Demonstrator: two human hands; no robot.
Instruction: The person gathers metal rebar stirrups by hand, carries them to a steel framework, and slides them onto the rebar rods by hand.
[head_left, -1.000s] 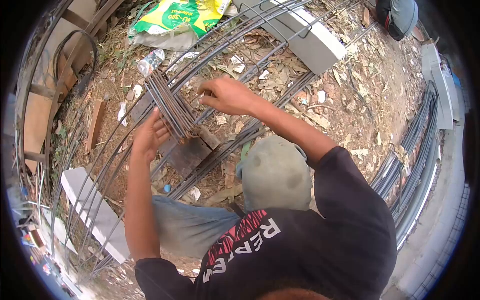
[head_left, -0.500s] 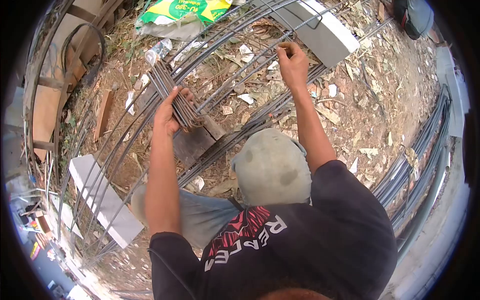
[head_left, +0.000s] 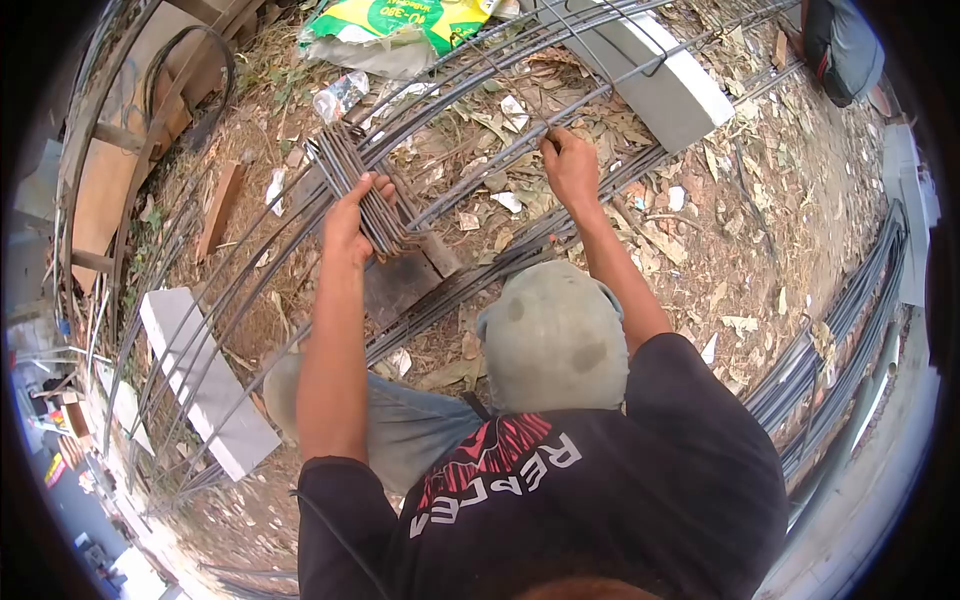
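Stirrups of rust-brown bent steel rod (head_left: 338, 160), bunched across long grey steel bars (head_left: 484, 173), sit gripped in the left hand (head_left: 350, 218) and could slide apart should that hold slacken, while the right hand (head_left: 573, 170) curls beside one bar, contents unclear.

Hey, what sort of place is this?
Probably an outdoor building site: the left hand holds a stack of thin, bent brown metal rods, long grey metal bars cross a pale rectangular block, and brown earth strewn with dry leaves lies below.
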